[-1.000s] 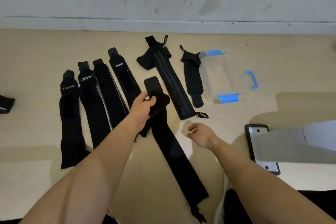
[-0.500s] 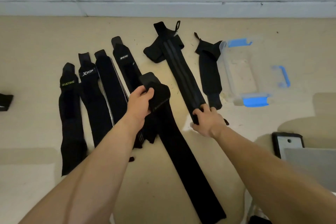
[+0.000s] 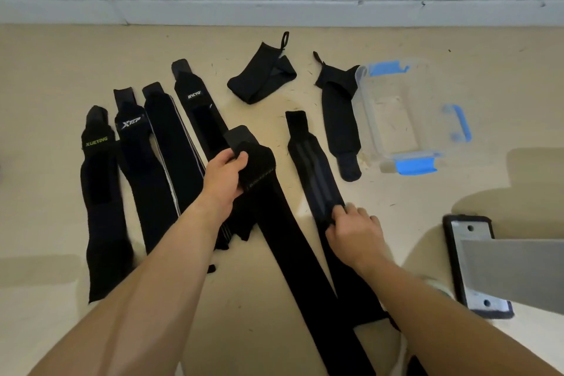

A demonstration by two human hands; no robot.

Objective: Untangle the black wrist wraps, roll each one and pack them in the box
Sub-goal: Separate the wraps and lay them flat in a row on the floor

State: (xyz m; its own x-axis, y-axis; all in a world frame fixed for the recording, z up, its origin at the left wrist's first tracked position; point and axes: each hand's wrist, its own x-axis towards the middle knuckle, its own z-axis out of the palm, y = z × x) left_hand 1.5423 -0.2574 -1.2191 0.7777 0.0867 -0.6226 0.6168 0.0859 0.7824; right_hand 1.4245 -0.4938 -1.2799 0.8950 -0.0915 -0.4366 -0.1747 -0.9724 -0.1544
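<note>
The left hand grips the folded top end of the long plain wrap, with the thumb on top and the fingers curled under it. This wrap lies well to the left of the box and runs away from it, toward the person. The right hand pinches the striped wrap with curled fingertips. This wrap lies between the box and the plain one.

The two bands run side by side and seem to touch at their far end from the box, so I judge the step is to part them. It is better to draw the striped wrap slowly toward the box side, hold the plain one flat, and watch the rough fastening patches, which may catch the cloth. The short wrap touching the box's left wall should not be dragged along. No wrap is in the box yet.
</note>
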